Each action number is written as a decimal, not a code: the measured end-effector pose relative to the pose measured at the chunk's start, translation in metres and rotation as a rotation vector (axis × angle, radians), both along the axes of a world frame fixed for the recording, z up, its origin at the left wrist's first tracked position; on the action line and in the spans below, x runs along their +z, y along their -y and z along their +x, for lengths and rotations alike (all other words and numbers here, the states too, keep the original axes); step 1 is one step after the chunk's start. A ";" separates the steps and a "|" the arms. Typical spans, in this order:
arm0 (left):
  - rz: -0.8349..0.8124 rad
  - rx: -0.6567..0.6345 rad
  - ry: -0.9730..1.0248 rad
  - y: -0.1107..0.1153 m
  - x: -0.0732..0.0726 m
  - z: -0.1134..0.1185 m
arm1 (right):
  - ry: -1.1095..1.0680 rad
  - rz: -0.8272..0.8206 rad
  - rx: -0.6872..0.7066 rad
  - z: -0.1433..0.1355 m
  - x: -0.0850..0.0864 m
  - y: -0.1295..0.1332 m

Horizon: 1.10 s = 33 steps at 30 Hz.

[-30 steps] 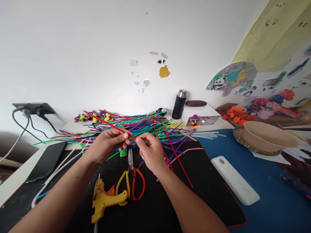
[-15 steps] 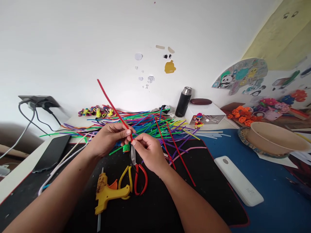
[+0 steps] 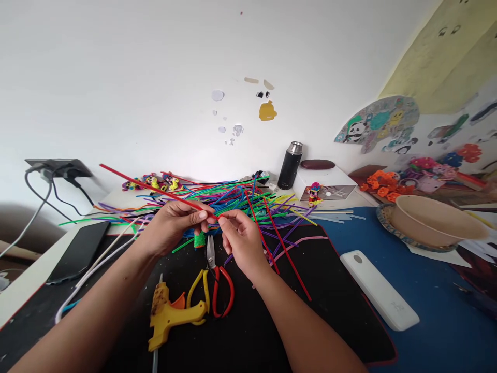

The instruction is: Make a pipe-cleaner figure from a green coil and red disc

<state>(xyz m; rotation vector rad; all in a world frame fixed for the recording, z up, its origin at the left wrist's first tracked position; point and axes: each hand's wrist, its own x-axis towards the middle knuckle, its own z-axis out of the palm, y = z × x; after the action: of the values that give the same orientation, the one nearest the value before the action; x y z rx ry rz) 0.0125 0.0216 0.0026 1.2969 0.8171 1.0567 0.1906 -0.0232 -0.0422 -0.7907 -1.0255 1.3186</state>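
Observation:
A long red pipe cleaner point(image 3: 149, 187) slants up to the left, held near its lower right end by both hands. My left hand point(image 3: 180, 220) pinches it between thumb and fingers. Close beside it, my right hand point(image 3: 243, 241) grips the tip. Just below the hands lie scissors point(image 3: 210, 254) with one yellow and one red handle, blades pointing away from me. A small green fuzzy piece point(image 3: 199, 240) sits by the scissor tips. The yellow glue gun point(image 3: 171, 316) rests on the black mat point(image 3: 240, 347), left of the scissors.
A pile of coloured pipe cleaners point(image 3: 233, 194) spreads behind the hands. Two red pipe cleaners point(image 3: 287, 248) lie to the right. A black phone point(image 3: 79, 254) is at left, a black flask point(image 3: 290, 166) at the back, a white power bank point(image 3: 379, 290) and a beige bowl point(image 3: 430, 228) at right.
The red pipe cleaner has tipped down to the left, from steep to a shallower slant. Both hands stay pinched on it, and the view has shifted slightly.

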 end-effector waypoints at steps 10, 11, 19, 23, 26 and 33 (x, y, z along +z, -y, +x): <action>-0.037 -0.009 0.024 -0.002 -0.009 0.003 | -0.061 0.030 -0.030 0.001 0.001 -0.002; -0.051 -0.004 0.033 -0.002 -0.010 0.003 | -0.061 0.033 -0.024 0.001 0.002 -0.002; -0.163 -0.005 0.121 0.002 -0.010 0.004 | -0.042 0.010 -0.042 0.002 0.003 -0.002; -0.213 0.026 0.153 0.003 -0.007 0.004 | 0.001 0.010 -0.042 0.002 0.003 -0.001; -0.230 0.055 0.153 0.001 -0.006 0.003 | 0.041 0.028 -0.025 0.002 0.002 0.001; -0.228 -0.004 0.160 0.000 -0.007 -0.001 | 0.147 0.064 -0.003 0.000 -0.003 0.004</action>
<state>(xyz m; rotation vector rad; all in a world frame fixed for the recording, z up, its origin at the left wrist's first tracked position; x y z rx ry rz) 0.0116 0.0219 -0.0039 1.0088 0.7882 1.0179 0.1906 -0.0269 -0.0449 -0.8495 -1.1763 1.2331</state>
